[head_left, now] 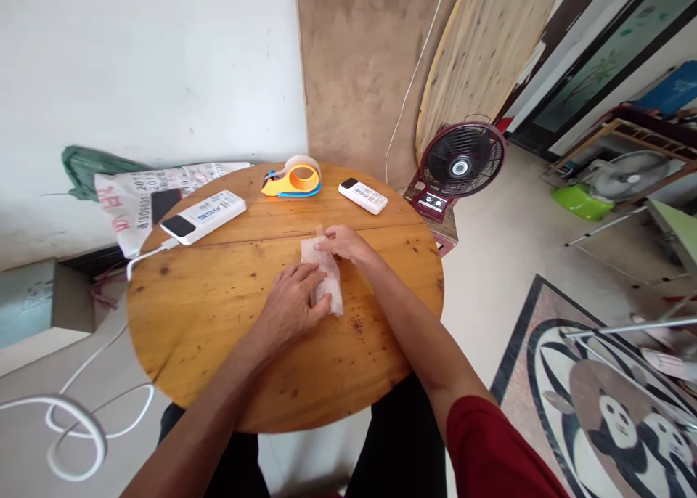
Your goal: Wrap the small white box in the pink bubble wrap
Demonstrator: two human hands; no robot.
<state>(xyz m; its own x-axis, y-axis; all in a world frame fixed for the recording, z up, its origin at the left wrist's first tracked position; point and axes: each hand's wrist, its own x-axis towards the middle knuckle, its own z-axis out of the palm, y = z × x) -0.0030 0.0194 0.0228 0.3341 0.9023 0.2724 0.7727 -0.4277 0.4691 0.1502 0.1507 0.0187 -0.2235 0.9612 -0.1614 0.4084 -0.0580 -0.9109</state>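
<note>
A small, flat package in whitish, translucent wrap that looks like bubble wrap (333, 289) lies on the round wooden table (218, 331). My left hand (291, 298) holds its left side and near end, with the fingers across the top and the thumb on the near part. At the far end, my right hand (347, 244) has its thumb on the wrap and its fingertips curled around the corner. A short piece of tape (319, 230) sticks out there beside the right fingertips. What is inside the wrap is hidden.
An orange and blue tape dispenser (294, 178) stands at the table's back. Left of it lies a large white power bank (210, 215) with a white cable (144, 257); right, a smaller white power bank (364, 195). A dark red fan (460, 164) sits beyond the right edge.
</note>
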